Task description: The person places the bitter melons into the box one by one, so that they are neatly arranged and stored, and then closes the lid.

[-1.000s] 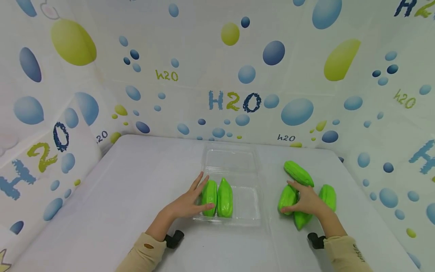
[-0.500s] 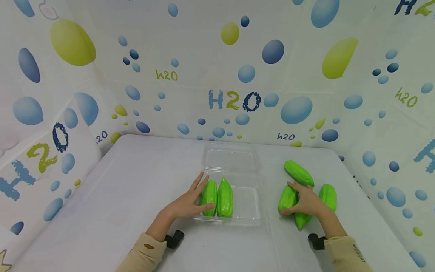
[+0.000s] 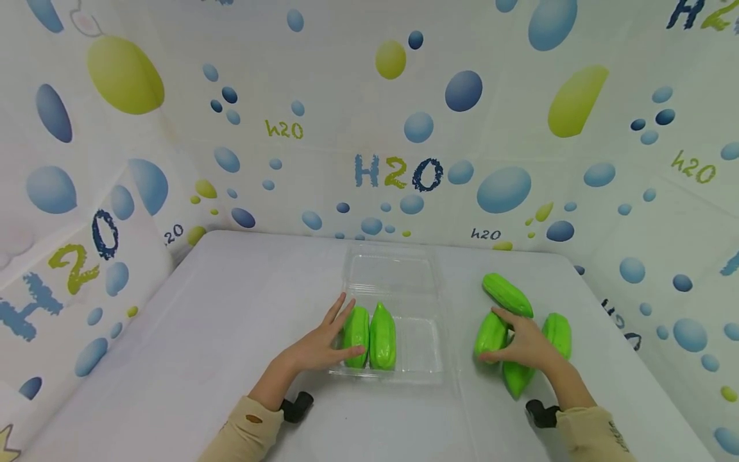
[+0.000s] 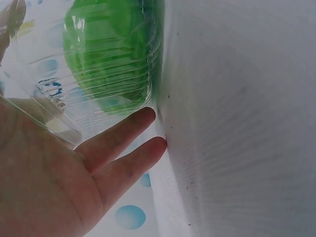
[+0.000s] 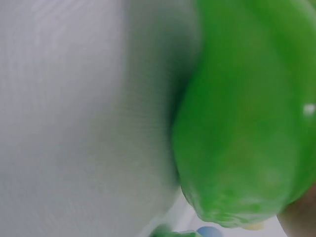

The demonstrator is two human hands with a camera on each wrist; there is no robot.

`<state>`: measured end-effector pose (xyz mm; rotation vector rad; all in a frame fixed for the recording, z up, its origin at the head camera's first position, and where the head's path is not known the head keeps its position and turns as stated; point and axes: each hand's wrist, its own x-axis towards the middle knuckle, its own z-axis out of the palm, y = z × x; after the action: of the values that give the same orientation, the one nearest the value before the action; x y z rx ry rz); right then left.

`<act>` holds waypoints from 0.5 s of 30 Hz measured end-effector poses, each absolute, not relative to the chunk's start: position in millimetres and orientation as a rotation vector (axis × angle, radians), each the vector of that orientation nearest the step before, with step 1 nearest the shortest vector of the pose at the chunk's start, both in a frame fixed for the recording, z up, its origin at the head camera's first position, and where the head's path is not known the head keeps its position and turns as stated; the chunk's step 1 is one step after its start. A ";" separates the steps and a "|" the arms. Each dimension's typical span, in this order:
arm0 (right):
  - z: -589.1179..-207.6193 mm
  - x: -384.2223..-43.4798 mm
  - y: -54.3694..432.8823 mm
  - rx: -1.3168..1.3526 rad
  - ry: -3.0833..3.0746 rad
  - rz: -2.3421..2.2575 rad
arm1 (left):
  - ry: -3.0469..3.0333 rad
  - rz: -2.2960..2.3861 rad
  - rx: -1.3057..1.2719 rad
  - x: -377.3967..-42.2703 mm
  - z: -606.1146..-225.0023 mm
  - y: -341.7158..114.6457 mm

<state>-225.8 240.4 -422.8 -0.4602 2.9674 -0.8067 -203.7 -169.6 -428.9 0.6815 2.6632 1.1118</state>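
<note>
In the head view, my left hand (image 3: 323, 340) rests at the left side of an open clear plastic clamshell box (image 3: 418, 343), fingers spread. Its thumb lies over the left of two green ridged gourds (image 3: 356, 337) in the box. Straight fingers (image 4: 128, 163) touch the box's outside in the left wrist view. At the right, my right hand (image 3: 524, 343) grips a green ridged gourd (image 3: 489, 337) at both ends, between thumb and fingers. A second gourd (image 3: 517, 380) lies partly hidden beneath that hand. The right wrist view shows a green gourd (image 5: 237, 123) up close.
Two more green gourds lie on the white table (image 3: 242, 321), one behind (image 3: 507, 294) the right hand and one to its right (image 3: 557, 335). The box's lid (image 3: 389, 273) lies back, away from me. A bubble-printed cloth (image 3: 323, 77) hangs behind the table.
My right hand has shifted slightly right with the gourd it grips, which has turned a little. The gourd beneath has also moved slightly right and toward me. My left hand has stayed put.
</note>
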 end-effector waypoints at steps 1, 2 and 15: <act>-421.7 -224.6 240.4 -0.449 2.963 -0.821 | 2.664 1.112 0.682 -203.7 -429.1 -169.4; -420.6 -223.7 240.3 -0.438 2.965 -0.826 | 2.663 1.112 0.683 -203.7 -429.2 -169.2; -410.3 -223.4 238.3 -0.465 2.985 -0.897 | 2.667 1.100 0.684 -203.7 -429.2 -169.5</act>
<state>-223.4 238.3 -410.3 -0.4647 2.9852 -0.8968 -203.7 -169.5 -429.2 0.6839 2.6667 1.1004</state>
